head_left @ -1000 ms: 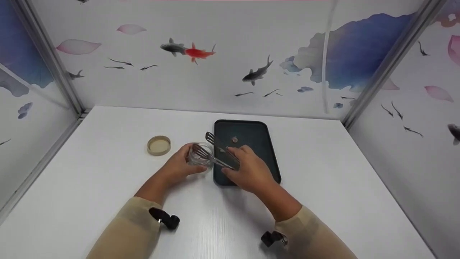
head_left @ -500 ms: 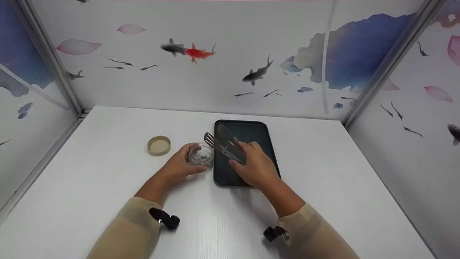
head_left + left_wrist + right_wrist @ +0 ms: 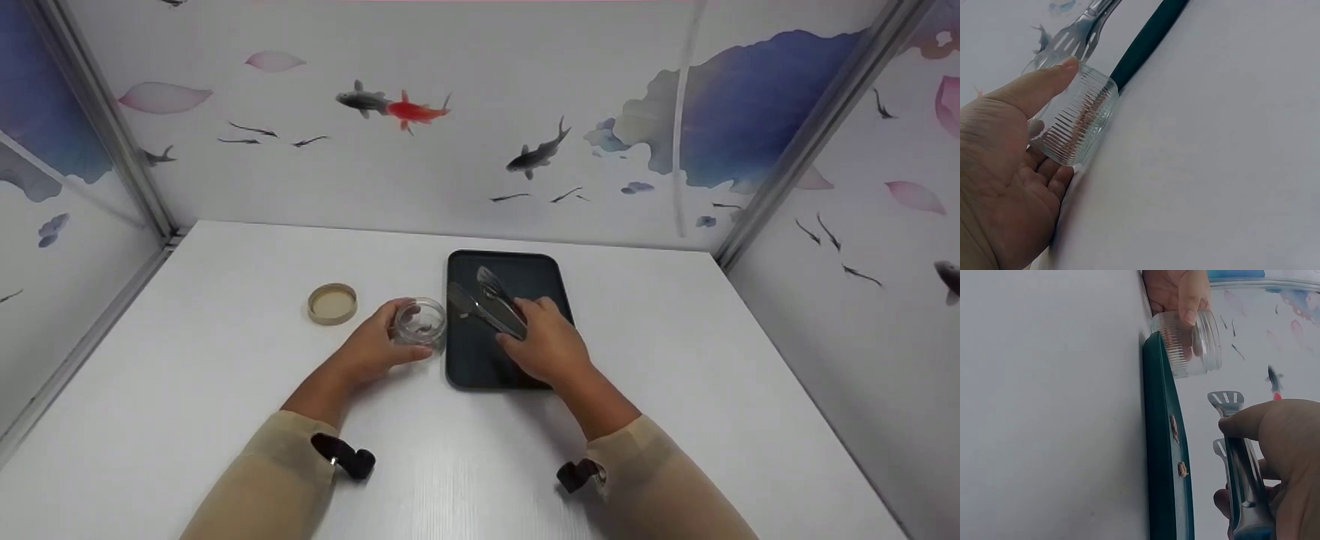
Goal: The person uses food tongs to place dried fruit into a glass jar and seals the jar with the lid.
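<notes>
My left hand (image 3: 375, 343) grips a clear glass jar (image 3: 421, 322) that stands without its lid beside the tray's left edge. In the left wrist view the jar (image 3: 1081, 112) has ribbed walls, and reddish-brown bits show through its lower part. My right hand (image 3: 551, 341) holds metal tongs (image 3: 489, 316) with slotted ends over the dark green tray (image 3: 480, 367). Their two arms stand apart, pointing toward the tray's back left. Two small brownish pieces, a farther one (image 3: 1174, 428) and a nearer one (image 3: 1183, 469), lie on the tray in the right wrist view.
A round tan lid (image 3: 332, 304) lies on the white table (image 3: 247, 300), left of the jar. Printed panels with fish enclose the table's back and sides. A black wrist camera (image 3: 345, 456) sits on the left sleeve, another camera (image 3: 577, 475) on the right one.
My right hand has carried the tongs from over the jar's mouth rightward to over the tray, and their arms have swung round above it. The left hand and jar have stayed in place.
</notes>
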Demonstrator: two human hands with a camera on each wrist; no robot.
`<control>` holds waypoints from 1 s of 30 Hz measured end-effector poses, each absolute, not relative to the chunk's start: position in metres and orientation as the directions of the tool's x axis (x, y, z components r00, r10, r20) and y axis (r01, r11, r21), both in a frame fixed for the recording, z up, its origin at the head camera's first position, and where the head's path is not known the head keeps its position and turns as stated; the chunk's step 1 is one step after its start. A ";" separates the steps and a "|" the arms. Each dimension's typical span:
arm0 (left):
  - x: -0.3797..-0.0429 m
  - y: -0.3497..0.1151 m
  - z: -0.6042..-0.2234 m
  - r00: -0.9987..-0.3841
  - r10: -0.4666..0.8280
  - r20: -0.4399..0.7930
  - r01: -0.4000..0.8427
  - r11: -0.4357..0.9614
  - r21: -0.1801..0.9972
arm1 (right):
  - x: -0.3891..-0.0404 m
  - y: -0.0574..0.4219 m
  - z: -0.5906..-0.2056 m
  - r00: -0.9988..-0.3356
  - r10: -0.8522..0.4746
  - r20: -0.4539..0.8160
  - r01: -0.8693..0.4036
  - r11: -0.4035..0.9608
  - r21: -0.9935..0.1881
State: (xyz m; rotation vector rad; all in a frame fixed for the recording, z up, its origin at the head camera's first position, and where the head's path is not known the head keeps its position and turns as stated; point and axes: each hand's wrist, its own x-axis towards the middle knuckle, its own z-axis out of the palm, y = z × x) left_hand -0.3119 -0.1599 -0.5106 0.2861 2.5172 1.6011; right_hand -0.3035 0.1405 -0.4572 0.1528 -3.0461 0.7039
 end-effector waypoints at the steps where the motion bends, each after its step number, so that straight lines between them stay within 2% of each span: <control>1: -0.312 -0.160 -0.511 -0.971 0.238 -0.023 0.081 0.416 0.906 | -0.304 0.141 -0.459 -0.995 -0.095 0.027 -0.098 0.898 -0.430; 17: -0.311 -0.162 -0.511 -0.969 0.245 -0.024 0.086 0.425 0.901 | -0.311 0.145 -0.473 -0.992 -0.126 -0.021 -0.110 0.924 -0.367; 30: -0.311 -0.161 -0.510 -0.969 0.247 -0.024 0.085 0.420 0.904 | -0.312 0.143 -0.475 -0.991 -0.131 -0.002 -0.120 0.911 -0.394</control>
